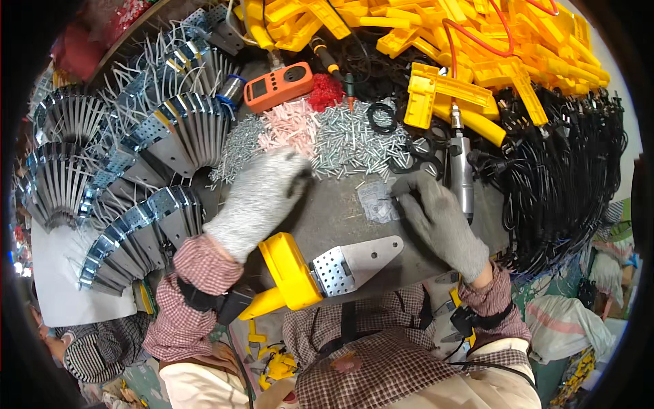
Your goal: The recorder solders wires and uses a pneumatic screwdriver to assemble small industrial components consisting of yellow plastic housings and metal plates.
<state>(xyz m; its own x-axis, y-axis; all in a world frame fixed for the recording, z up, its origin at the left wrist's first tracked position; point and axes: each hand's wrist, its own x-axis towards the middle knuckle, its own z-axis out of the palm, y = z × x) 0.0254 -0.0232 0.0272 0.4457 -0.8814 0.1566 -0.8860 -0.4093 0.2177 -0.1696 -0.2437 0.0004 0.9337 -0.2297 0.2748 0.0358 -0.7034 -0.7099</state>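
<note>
My left hand [269,194], in a pale knit glove, is at the near edge of the screw pile with its fingers curled; what they hold, if anything, is hidden. My right hand [439,215], in a grey glove, reaches with parted fingers to the small clear plastic pieces [378,202] on the bench. Between my arms, at the near edge, lies a yellow plastic housing [289,269] with a perforated metal bracket and a flat grey plate [375,255] pointing right. Silver screws [361,140] and pink sleeves [289,126] are heaped just beyond my hands.
Stacked metal plates with white wires [184,136] crowd the left. An orange meter [278,86] and a solder spool [233,90] stand behind the screws. A pneumatic screwdriver [461,170] is at right, near black cord bundles [565,184]. Yellow housings [436,88] pile up at the back.
</note>
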